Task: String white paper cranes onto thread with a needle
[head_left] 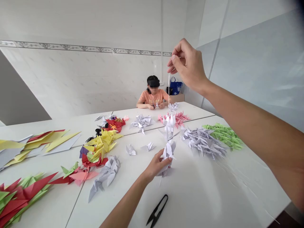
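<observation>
My right hand is raised high, its fingers pinched on a thin white string that hangs straight down. Several white paper cranes are stacked along the lower part of this string. Low over the table, my left hand is closed around a white crane at the bottom of the stack. Two loose white cranes, one of them a small folded crane, lie left of the stack. Black thread snips rest on the table nearer to me.
A white pile and a green pile of cranes lie at right, pink ones behind. Yellow cranes, red ones and coloured sheets are at left. Across the white table sits a person with scissors.
</observation>
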The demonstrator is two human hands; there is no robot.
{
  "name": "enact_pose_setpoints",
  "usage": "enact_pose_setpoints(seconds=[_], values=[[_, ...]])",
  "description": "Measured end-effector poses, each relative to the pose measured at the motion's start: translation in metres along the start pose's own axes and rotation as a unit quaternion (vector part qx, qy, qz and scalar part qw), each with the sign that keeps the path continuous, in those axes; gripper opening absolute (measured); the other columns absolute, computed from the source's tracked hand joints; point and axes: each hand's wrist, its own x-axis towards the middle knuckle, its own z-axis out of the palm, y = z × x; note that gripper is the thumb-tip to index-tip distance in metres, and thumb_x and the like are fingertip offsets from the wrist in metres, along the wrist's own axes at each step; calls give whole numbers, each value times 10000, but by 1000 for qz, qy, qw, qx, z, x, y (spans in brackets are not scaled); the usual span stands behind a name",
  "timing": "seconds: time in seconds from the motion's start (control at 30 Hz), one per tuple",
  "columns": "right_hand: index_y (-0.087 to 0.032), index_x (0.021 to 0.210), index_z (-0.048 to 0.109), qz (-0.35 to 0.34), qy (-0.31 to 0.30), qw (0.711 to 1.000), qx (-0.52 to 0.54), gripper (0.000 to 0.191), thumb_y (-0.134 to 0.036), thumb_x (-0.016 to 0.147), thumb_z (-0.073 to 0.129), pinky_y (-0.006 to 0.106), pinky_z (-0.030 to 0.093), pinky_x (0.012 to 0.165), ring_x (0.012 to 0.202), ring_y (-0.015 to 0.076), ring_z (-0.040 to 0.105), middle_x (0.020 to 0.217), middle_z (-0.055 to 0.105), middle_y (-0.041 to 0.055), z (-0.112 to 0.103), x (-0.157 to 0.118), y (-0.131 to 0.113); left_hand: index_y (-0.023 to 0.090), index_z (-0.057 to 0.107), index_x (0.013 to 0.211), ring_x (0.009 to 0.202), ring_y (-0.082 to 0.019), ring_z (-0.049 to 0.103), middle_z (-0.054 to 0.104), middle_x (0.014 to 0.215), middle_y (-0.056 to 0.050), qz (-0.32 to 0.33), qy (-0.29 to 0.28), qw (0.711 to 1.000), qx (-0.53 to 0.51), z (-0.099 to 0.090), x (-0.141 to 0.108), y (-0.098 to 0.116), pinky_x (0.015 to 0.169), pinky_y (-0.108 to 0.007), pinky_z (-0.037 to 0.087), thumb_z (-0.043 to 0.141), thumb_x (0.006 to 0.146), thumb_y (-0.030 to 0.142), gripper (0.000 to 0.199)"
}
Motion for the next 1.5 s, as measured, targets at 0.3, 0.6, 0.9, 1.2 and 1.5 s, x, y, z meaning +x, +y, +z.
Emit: enact_pose_setpoints(seconds=[0.3,0.6,0.9,1.2,1.5], values=[[-305,772,515,3,2,1000,2,214,-298,912,676,383,586,610,653,207,718,778,722,-38,1,2,1,182,691,1044,777,-144,481,510,819,-1,20,15,1000,-12,6,4,0,723,-270,372,703,864,569,427],[-299,758,520,8,5,1000,4,244,-351,908,706,370,579,592,655,208,723,733,719,-39,1,1,-1,192,722,1021,964,-224,555,643,1043,-68,33,20,999,-38,0,7,4,812,-306,421,671,885,567,402],[-282,768,513,12,7,1000,-7,255,-351,914,709,346,584,583,645,192,724,748,719,-32,1,-1,-4,177,662,874,911,-195,543,665,1003,-79,27,57,994,-89,2,14,3,774,-285,426,592,930,571,404],[-273,752,523,22,31,999,-11,266,-368,904,719,318,560,526,603,178,709,716,701,-26,-6,-2,10,179,630,902,830,-168,549,667,1048,-98,22,53,987,-147,-4,14,-10,718,-271,438,656,892,547,369],[-314,770,549,34,11,999,2,256,-459,869,735,388,558,524,653,239,722,722,730,-20,0,-5,10,178,668,910,947,-195,595,686,1057,-83,7,31,988,-154,-1,12,-6,813,-290,445,666,892,519,341]])
